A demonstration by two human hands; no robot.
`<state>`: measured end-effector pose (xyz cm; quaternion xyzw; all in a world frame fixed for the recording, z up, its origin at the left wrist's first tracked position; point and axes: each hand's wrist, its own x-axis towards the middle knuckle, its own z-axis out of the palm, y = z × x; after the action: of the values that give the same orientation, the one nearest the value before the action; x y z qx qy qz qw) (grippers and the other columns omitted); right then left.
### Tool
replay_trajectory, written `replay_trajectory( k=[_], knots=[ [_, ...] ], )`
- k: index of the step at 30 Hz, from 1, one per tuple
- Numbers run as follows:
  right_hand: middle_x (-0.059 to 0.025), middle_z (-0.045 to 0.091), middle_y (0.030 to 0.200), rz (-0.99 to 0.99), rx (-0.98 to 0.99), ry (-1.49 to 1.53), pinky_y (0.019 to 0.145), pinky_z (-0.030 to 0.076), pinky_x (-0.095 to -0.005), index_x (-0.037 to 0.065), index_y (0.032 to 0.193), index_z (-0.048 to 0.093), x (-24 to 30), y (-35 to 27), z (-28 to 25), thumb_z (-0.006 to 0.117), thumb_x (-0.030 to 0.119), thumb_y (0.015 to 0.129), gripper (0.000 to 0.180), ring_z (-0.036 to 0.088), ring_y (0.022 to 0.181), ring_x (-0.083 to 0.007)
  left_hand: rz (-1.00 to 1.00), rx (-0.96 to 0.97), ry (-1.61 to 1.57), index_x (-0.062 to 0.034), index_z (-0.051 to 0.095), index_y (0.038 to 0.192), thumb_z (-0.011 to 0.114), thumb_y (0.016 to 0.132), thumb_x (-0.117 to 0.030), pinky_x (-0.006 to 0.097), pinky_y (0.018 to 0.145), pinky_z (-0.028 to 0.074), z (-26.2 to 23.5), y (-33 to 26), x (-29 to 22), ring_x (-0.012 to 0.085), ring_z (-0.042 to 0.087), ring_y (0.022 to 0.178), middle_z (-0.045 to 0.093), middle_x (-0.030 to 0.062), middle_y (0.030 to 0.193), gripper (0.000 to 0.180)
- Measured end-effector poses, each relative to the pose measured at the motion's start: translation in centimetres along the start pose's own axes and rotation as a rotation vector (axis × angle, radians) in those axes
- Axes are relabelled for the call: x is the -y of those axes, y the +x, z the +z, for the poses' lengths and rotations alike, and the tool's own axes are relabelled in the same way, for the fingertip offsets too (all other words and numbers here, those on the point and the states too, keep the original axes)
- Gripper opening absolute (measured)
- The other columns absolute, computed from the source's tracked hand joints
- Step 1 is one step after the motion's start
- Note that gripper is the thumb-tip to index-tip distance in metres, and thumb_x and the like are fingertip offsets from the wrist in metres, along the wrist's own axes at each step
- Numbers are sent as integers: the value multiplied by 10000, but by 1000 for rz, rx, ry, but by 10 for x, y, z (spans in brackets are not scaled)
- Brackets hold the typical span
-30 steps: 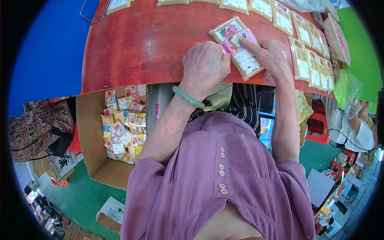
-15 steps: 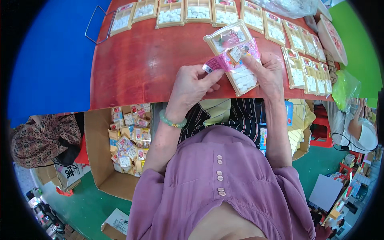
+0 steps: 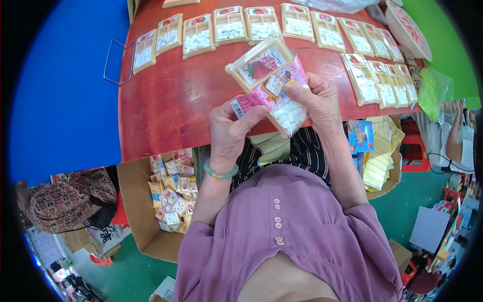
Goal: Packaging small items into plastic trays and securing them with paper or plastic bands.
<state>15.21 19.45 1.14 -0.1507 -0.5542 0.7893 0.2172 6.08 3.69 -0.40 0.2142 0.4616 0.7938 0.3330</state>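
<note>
1. Compared with a second ago, I see the pack (image 3: 255,69) raised nearer the camera, and the left hand (image 3: 227,128), a curled fist then, now has thumb and finger at the end of the pink sleeve (image 3: 274,89).
2. The pack is tilted between both hands, above the near part of the table (image 3: 166,108).
3. At its left edge, my left hand is closed in a pinch on the sleeve.
4. At its right edge, my right hand (image 3: 321,103) grips it, thumb on top; I cannot see the fingers underneath.
5. That thumb covers part of the sleeve.
6. Beyond the pack runs a row of packs (image 3: 230,31); right of it, a shorter row (image 3: 363,83), a bowl (image 3: 405,39) and a green bag (image 3: 433,95).
7. Below and left of it stands a carton (image 3: 137,206).
</note>
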Motion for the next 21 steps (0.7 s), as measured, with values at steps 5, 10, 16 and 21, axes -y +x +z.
replay_trajectory(
  k=[5,10,16,21],
  knots=[
    [-46,686,817,-101,-51,-50,591,491,-197,16,904,661,-4,-2,-2,710,63,794,129,615,680,-50,79,-71,-82,-2,685,944,706,797,-24,217,715,500,4,1,10,79,622,787,688,50,891,150],
    [-34,679,802,-118,-94,-158,582,480,-186,7,882,656,-4,-2,-1,724,82,795,134,600,688,-39,70,-157,47,-6,688,936,715,793,-34,212,706,499,4,3,16,64,617,779,688,41,877,148],
    [-35,676,798,-109,-115,-194,580,481,-183,2,859,648,-11,-1,-2,731,94,797,139,597,699,-35,34,-208,110,-13,697,921,705,801,-36,210,705,496,6,6,18,48,607,768,687,19,847,123],
    [-33,676,790,-49,-113,-70,572,479,-182,6,852,646,-20,2,-7,726,90,802,127,600,693,-33,89,-222,86,-12,696,924,692,806,-23,207,703,486,7,11,23,44,602,765,685,19,853,118]
  ],
)
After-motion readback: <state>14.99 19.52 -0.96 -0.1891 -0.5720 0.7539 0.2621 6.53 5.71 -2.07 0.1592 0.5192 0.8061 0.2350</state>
